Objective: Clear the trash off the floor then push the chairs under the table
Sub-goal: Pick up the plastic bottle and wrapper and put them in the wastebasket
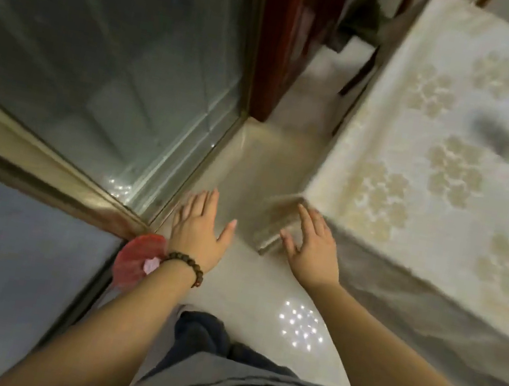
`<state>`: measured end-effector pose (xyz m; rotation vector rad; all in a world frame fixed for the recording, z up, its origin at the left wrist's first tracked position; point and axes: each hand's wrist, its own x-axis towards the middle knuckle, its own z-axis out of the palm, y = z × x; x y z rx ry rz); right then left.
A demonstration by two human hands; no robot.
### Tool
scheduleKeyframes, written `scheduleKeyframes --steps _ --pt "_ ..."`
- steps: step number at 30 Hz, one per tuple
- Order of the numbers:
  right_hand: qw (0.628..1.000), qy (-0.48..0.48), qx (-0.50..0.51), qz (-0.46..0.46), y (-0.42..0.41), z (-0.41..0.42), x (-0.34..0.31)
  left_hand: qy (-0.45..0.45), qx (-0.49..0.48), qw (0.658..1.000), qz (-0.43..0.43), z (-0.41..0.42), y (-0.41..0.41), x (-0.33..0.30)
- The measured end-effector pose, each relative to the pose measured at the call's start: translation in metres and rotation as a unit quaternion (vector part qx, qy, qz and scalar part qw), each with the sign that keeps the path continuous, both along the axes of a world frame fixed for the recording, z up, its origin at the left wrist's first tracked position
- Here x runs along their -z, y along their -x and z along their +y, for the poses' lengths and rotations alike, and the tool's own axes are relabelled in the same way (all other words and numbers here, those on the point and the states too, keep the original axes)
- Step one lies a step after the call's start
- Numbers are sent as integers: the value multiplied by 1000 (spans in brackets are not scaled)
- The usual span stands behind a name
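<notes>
A red piece of trash (pixel 134 261), like a thin plastic bag, lies on the pale tiled floor (pixel 251 280) beside the door frame, partly hidden behind my left wrist. My left hand (pixel 197 230) hovers above the floor with fingers spread and nothing in it. My right hand (pixel 310 247) is also open and empty, just in front of the near corner of the table (pixel 446 179), which carries a cream flowered cloth. A blurred brownish box-like object (pixel 268 231) sits on the floor between my hands and the table corner. No chair is clearly visible.
A glass sliding door (pixel 110 58) with a metal track fills the left. A dark red wooden cabinet (pixel 294 36) stands beyond it. A grey surface (pixel 5 268) lies at the lower left. The floor passage between door and table is narrow. My legs (pixel 207 334) are below.
</notes>
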<state>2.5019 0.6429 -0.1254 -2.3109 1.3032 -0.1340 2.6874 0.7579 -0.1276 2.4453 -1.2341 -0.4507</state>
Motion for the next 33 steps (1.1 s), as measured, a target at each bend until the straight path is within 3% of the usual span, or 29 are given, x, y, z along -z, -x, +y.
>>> scheduleKeyframes --steps 7,11,16,26,33 --pt "966 -16 256 7 173 31 -1 -52 279 959 6 -60 149 2" --pt "918 -16 395 -7 259 70 -6 -74 406 911 -3 -67 234 4" --pt "830 -15 558 -10 364 136 -9 -68 557 827 -26 -76 353 -1" --pt "658 7 753 -28 509 243 -9 -34 715 696 -57 -56 574 -16" --pt "586 8 809 -44 604 241 5 -11 764 642 -66 -82 706 -11"
